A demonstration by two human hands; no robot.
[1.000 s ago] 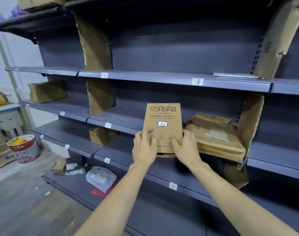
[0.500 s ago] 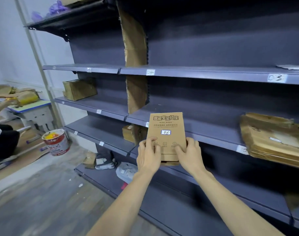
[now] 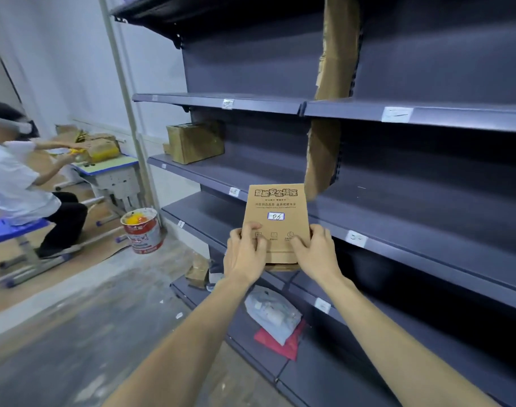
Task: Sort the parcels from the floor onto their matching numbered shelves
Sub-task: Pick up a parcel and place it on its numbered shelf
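I hold a flat brown cardboard parcel (image 3: 276,212) upright in front of the dark grey shelving (image 3: 427,177); a white label on its face reads 06. My left hand (image 3: 245,254) grips its lower left edge and my right hand (image 3: 317,252) grips its lower right edge. Small white number tags sit on the shelf fronts, such as one tag (image 3: 356,238) just right of the parcel and another tag (image 3: 234,191) to its left; their numbers are too blurred to read.
A brown box (image 3: 195,141) sits on a left shelf. A grey mailer bag (image 3: 273,314) over a red packet (image 3: 283,340) lies on the bottom shelf. A paint bucket (image 3: 142,229) stands on the floor. A person (image 3: 19,177) sits at a small desk (image 3: 110,171) to the left.
My view has swung left along the shelving, with the parcel still held in both hands. The crumpled brown parcel on the right has left the frame and the seated person has come into view.
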